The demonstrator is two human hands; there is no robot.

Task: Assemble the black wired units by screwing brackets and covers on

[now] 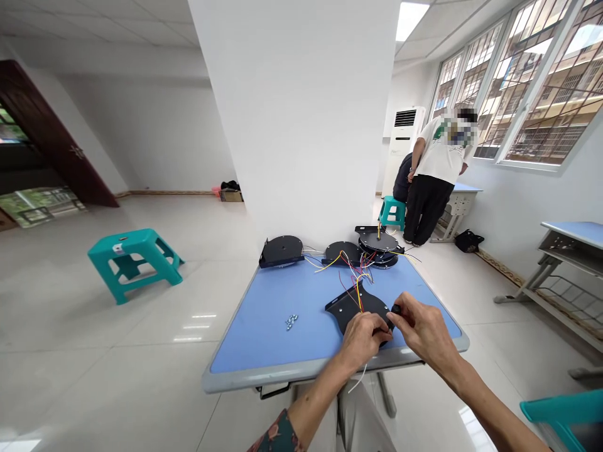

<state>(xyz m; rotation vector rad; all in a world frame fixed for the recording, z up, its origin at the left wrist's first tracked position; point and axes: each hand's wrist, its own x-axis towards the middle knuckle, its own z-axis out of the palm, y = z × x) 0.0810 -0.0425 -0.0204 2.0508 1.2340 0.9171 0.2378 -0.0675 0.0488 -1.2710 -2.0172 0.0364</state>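
A black metal plate (pixel 348 306) with curved edges lies at the near right of the blue table, with several silver screws in its face. Yellow, red and white wires (pixel 359 292) rise from its middle. My left hand (pixel 362 336) grips the near edge of this plate, fingers bent and closed. At the plate's right edge, my right hand (pixel 424 326) is closed in a pinch on a small black piece (pixel 396 309), whose kind I cannot make out. A loose pile of small silver screws (pixel 291 322) sits left of the plate.
Along the table's (pixel 249 339) far edge stand a round black plate assembly (pixel 282 250), another with wires (pixel 342 252) and a stack (pixel 379 242). A green stool (pixel 134 260) is on the floor at left. Two people are by the windows, one standing (pixel 438 163).
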